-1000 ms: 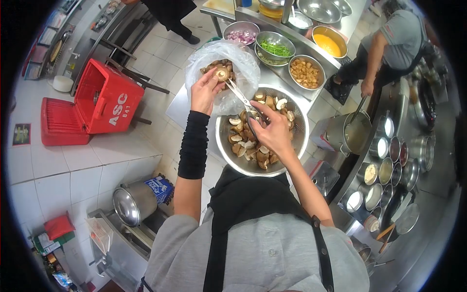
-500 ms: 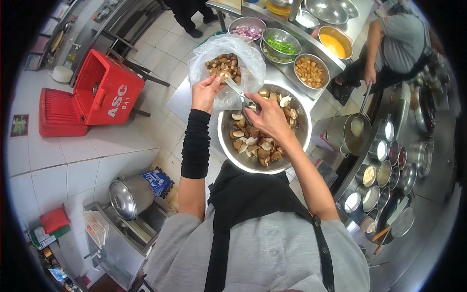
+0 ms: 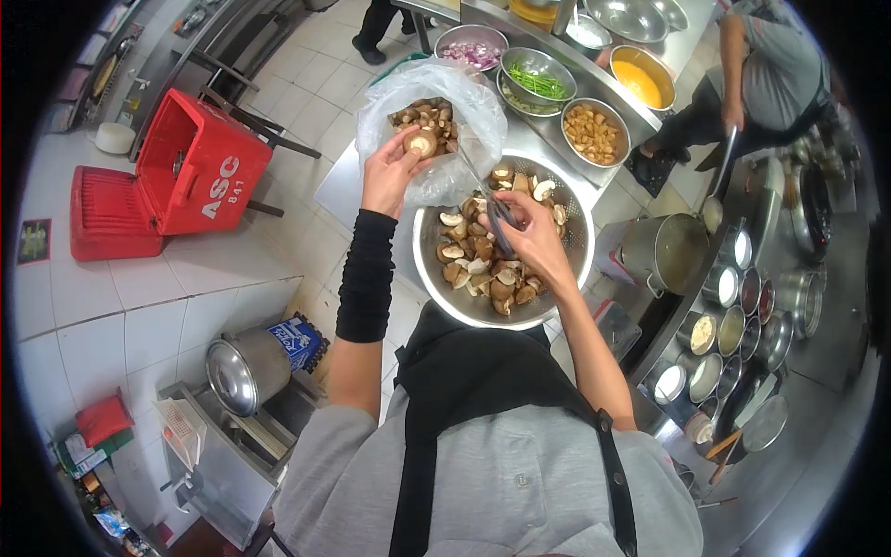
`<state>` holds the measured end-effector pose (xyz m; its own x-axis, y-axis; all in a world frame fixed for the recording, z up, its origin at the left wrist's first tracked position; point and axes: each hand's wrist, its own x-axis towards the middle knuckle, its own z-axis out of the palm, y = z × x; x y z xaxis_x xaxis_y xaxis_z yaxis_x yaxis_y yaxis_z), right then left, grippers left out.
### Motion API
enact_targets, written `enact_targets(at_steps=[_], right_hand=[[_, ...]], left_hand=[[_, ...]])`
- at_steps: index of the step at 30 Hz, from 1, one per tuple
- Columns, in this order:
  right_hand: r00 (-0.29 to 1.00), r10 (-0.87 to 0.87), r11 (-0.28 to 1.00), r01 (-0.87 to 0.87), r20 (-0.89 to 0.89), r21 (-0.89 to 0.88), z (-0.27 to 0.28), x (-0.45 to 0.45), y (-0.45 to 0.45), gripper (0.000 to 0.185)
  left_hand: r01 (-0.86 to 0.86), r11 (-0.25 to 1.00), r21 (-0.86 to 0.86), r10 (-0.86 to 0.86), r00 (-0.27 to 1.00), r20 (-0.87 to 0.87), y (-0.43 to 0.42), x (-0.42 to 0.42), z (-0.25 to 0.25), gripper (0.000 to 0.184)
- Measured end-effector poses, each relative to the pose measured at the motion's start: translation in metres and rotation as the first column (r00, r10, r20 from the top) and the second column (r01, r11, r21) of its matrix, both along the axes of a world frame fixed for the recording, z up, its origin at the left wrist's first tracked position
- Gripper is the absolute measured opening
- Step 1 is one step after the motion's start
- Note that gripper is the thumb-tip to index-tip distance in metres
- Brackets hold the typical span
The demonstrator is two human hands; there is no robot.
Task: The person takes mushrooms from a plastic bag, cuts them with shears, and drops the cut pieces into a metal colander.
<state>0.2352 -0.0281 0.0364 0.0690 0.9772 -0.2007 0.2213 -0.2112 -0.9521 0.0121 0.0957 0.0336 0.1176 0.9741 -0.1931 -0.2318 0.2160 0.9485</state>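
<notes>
At the near edge of the surface (image 3: 340,191), a perforated metal bowl (image 3: 583,239) holds cut mushrooms (image 3: 481,265); toward the surface's left corner, a clear plastic bag (image 3: 478,100) gapes around more brown mushrooms (image 3: 430,115). By the bag's mouth, the left hand (image 3: 390,176) pinches a single mushroom (image 3: 420,143), pale underside showing. Above the bowl, the right hand (image 3: 531,239) grips scissors (image 3: 502,223) by their dark handles, blades pointing toward the bag. Along the far edge sits a bowl of chopped onion (image 3: 473,54).

mushrooms (image 3: 481,249): brown, cream | apron (image 3: 483,371): black | shirt (image 3: 520,473): grey | cooler box (image 3: 192,176): red, white lettering (image 3: 221,188)
</notes>
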Motion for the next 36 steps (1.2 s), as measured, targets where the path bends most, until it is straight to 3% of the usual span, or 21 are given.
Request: enact_targets(at_steps=[2,6,7,10,11,14,15,18,19,22,26,29,32,33,34,36], right_hand=[[0.999,0.027,1.000,-0.027,-0.047,0.002,0.007,0.005,-0.012,0.047],[0.988,0.129,0.992,-0.127,0.080,-0.025,0.021,0.014,-0.031,0.044],[0.989,0.127,0.991,-0.125,0.073,-0.037,0.020,0.017,-0.035,0.043],[0.996,0.083,0.996,-0.083,-0.033,-0.016,0.001,0.025,-0.052,0.041],[0.994,0.105,0.994,-0.106,0.015,0.011,-0.002,0.028,-0.057,0.040],[0.988,-0.037,0.999,0.037,-0.153,-0.003,-0.008,0.023,-0.074,0.042],[0.980,-0.045,0.999,0.044,-0.193,-0.012,-0.013,0.022,-0.079,0.042],[0.999,0.026,0.999,-0.025,0.025,-0.046,-0.017,0.033,-0.090,0.041],[1.000,0.015,0.999,-0.015,-0.019,-0.040,-0.021,0.033,-0.094,0.040],[0.986,-0.045,0.996,0.033,-0.160,-0.078,-0.031,0.028,-0.104,0.039],[0.971,-0.049,0.986,0.011,-0.232,-0.164,-0.020,0.027,-0.112,0.032],[0.982,-0.030,0.966,-0.018,-0.184,-0.256,-0.022,0.031,-0.117,0.031],[0.981,-0.040,0.963,-0.013,-0.192,-0.269,-0.020,0.034,-0.121,0.033],[0.986,-0.054,0.958,0.007,-0.155,-0.286,-0.017,0.037,-0.122,0.034],[0.991,-0.066,0.954,0.028,-0.118,-0.300,-0.013,0.041,-0.126,0.035],[0.988,-0.121,0.955,0.090,-0.096,-0.281,-0.010,0.050,-0.131,0.036]], left_hand=[[0.029,0.999,-0.013,-0.029,1.000,-0.007,-0.013,0.008,0.002,0.039],[0.191,0.980,-0.062,-0.196,0.975,-0.101,-0.042,0.029,0.011,0.036],[0.217,0.975,-0.056,-0.219,0.975,-0.028,-0.050,0.036,0.009,0.032],[0.347,0.934,-0.087,-0.356,0.924,-0.138,-0.061,0.044,0.006,0.030],[0.332,0.932,-0.146,-0.341,0.940,-0.035,-0.068,0.049,0.008,0.031],[0.383,0.881,-0.277,-0.364,0.924,0.119,-0.076,0.053,-0.006,0.031],[0.401,0.871,-0.285,-0.395,0.915,0.079,-0.078,0.054,-0.008,0.028],[0.483,0.831,-0.275,-0.505,0.863,-0.010,-0.081,0.051,-0.009,0.023],[0.516,0.802,-0.301,-0.547,0.836,-0.026,-0.078,0.048,-0.020,0.023],[0.554,0.738,-0.385,-0.587,0.809,0.038,-0.075,0.045,-0.020,0.024],[0.648,0.656,-0.386,-0.596,0.759,0.262,-0.075,0.038,-0.026,0.029],[0.714,0.592,-0.374,-0.680,0.691,0.243,-0.071,0.030,-0.034,0.037],[0.655,0.627,-0.421,-0.696,0.715,0.075,-0.081,0.036,-0.043,0.046],[0.642,0.650,-0.407,-0.728,0.680,-0.090,-0.084,0.039,-0.041,0.052],[0.687,0.687,-0.236,-0.706,0.554,-0.441,-0.088,0.039,-0.024,0.045],[0.622,0.761,0.183,-0.311,0.597,-0.740,-0.101,0.037,-0.044,0.044]])
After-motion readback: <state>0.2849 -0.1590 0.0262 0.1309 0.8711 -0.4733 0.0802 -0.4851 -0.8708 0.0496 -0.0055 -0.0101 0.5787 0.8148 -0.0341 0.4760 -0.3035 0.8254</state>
